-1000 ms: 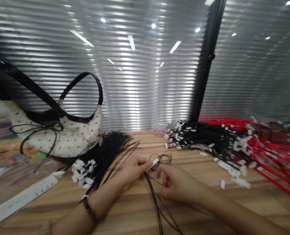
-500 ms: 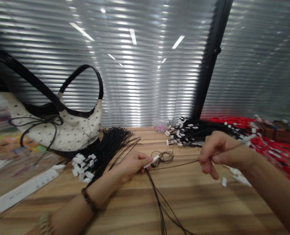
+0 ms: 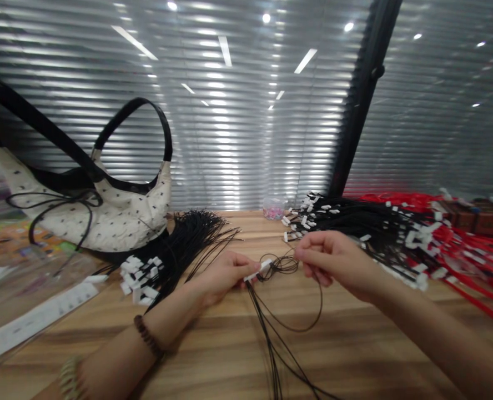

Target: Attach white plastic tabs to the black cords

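My left hand (image 3: pixel 234 272) pinches a small white plastic piece (image 3: pixel 265 267) near the middle of the table. Thin black cords (image 3: pixel 267 333) run from that piece down toward the front edge. A loose coil of black cord (image 3: pixel 285 264) lies just right of the white piece. My right hand (image 3: pixel 325 258) is closed, its fingertips at the right side of the coil. From its fingers a single black cord (image 3: pixel 319 311) hangs in a wide loop, curving back to the white piece. The exact grip of the right fingertips is partly hidden.
At left stand a white dotted handbag (image 3: pixel 130 216) and a bundle of black cords (image 3: pixel 192 239) with white ends (image 3: pixel 140 278). A small tub of pink beads (image 3: pixel 273 209) sits at the back. More black cords (image 3: pixel 355 216) and red cords (image 3: pixel 479 261) lie at right.
My right hand has moved left, close to the coil. The cord that was stretched straight between my hands now sags in a loop. My left hand keeps its hold.
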### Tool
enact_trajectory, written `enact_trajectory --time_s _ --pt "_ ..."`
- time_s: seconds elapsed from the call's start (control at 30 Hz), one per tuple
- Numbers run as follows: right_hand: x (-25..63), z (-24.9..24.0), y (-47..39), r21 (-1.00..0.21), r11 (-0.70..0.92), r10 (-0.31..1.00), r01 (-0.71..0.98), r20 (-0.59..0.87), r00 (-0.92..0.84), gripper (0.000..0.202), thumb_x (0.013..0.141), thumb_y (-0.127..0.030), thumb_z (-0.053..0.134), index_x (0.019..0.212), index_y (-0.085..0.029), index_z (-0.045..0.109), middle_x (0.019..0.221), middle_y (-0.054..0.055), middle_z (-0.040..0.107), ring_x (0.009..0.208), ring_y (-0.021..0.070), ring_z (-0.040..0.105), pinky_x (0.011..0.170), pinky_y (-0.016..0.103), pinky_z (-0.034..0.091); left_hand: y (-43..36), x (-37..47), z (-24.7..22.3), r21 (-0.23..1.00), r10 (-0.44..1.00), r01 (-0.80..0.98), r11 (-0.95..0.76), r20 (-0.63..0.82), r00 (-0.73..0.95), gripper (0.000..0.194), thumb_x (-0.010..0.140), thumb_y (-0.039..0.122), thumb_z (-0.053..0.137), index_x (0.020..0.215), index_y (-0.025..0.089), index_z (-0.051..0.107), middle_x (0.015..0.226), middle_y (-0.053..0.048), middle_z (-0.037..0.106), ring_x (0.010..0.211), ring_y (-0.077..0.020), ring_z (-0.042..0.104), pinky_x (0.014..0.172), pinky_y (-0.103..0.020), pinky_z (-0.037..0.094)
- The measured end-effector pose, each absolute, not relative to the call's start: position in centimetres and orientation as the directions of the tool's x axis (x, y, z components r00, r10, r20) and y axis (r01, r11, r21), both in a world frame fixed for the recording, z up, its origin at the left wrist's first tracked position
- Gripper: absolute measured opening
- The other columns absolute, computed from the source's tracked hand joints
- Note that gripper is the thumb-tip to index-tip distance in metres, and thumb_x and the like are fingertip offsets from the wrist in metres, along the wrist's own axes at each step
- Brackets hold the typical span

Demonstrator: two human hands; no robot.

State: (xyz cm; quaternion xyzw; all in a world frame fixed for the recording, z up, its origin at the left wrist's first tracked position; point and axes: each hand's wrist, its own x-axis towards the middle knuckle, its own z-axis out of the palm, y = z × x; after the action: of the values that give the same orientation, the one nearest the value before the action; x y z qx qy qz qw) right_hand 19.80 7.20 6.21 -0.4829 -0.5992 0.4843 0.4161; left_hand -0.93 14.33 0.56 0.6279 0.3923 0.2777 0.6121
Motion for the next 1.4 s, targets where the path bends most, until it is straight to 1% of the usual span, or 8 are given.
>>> enact_trajectory --time_s 0.07,0.2,0.27,0.43,0.53,0.93,1.1,1.4 --pt "17.9 3.6 7.3 -0.97 0.016 0.994 0.241 -0.01 -0.109 0.014 0.074 -0.026 0.055 0.065 -0.017 0.049 0.047 -0.004 0.054 0.034 0.0059 0.042 0.033 0.016 0.03 14.3 -0.9 0.6 0.988 0.835 0.135 0.072 -0.134 0.533 0.033 0.063 0.043 0.07 0.06 0.011 0.067 0.052 -0.002 0.057 0.047 -0.0078 0.041 0.046 -0.021 0.025" --pt "15.6 -0.9 7.0 -0.913 0.165 0.986 0.373 0.145 -0.08 0.009 0.075 -0.02 0.049 0.066 -0.018 0.049 0.051 -0.003 0.055 0.037 0.0072 0.046 0.036 0.017 0.031 14.3 -0.8 0.6 0.986 0.841 0.116 0.118 -0.161 0.517 0.029 0.061 0.039 0.071 0.058 0.011 0.066 0.052 0.0 0.055 0.048 -0.0074 0.038 0.046 -0.021 0.023" --pt "15.4 -1.7 6.8 -0.898 0.187 0.982 0.399 0.17 -0.077 0.011 0.076 -0.019 0.047 0.065 -0.018 0.049 0.051 -0.003 0.055 0.037 0.0069 0.045 0.037 0.017 0.031 14.3 -0.9 0.6 0.987 0.837 0.101 0.127 -0.161 0.522 0.027 0.063 0.037 0.07 0.058 0.011 0.065 0.053 -0.001 0.055 0.049 -0.0076 0.038 0.046 -0.021 0.023" --pt "15.6 -1.4 7.0 -0.941 0.116 0.992 0.317 0.094 -0.085 0.014 0.075 -0.019 0.046 0.062 -0.019 0.045 0.048 -0.004 0.054 0.034 0.0066 0.043 0.035 0.016 0.029 14.4 -0.9 0.5 0.986 0.84 0.111 0.127 -0.166 0.516 0.028 0.064 0.038 0.069 0.057 0.012 0.064 0.053 -0.001 0.055 0.048 -0.0079 0.037 0.044 -0.022 0.02" --pt "15.6 -1.4 7.0 -0.951 0.107 0.992 0.29 0.081 -0.1 0.012 0.075 -0.019 0.047 0.063 -0.019 0.046 0.048 -0.004 0.054 0.034 0.0063 0.042 0.034 0.016 0.028 14.4 -0.8 0.6 0.987 0.833 0.108 0.116 -0.156 0.531 0.028 0.064 0.039 0.069 0.056 0.012 0.063 0.052 0.0 0.054 0.048 -0.008 0.038 0.045 -0.021 0.022" --pt "15.6 -1.5 7.0 -0.93 0.124 0.992 0.345 0.117 -0.043 0.013 0.074 -0.018 0.047 0.062 -0.019 0.046 0.047 -0.003 0.054 0.034 0.0063 0.042 0.036 0.017 0.03 14.3 -0.8 0.7 0.99 0.829 0.113 0.079 -0.128 0.545 0.031 0.065 0.04 0.068 0.054 0.012 0.062 0.05 0.0 0.052 0.047 -0.0075 0.036 0.045 -0.022 0.021" --pt "15.5 -1.8 7.0 -0.9 0.17 0.985 0.401 0.172 -0.032 0.012 0.074 -0.019 0.046 0.062 -0.019 0.047 0.049 -0.003 0.055 0.037 0.0072 0.045 0.039 0.018 0.031 14.2 -0.7 0.9 0.987 0.836 0.138 0.08 -0.142 0.53 0.033 0.062 0.042 0.07 0.054 0.012 0.062 0.051 0.0 0.053 0.047 -0.0078 0.036 0.045 -0.023 0.021" --pt "15.4 -1.7 6.7 -0.787 0.288 0.942 0.546 0.337 -0.011 0.011 0.07 -0.015 0.049 0.059 -0.018 0.048 0.048 -0.004 0.049 0.043 0.0084 0.045 0.042 0.018 0.03 14.1 -0.6 0.7 0.984 0.837 0.17 0.048 -0.132 0.531 0.035 0.066 0.045 0.066 0.056 0.011 0.061 0.051 0.0 0.053 0.047 -0.0079 0.039 0.046 -0.022 0.025"
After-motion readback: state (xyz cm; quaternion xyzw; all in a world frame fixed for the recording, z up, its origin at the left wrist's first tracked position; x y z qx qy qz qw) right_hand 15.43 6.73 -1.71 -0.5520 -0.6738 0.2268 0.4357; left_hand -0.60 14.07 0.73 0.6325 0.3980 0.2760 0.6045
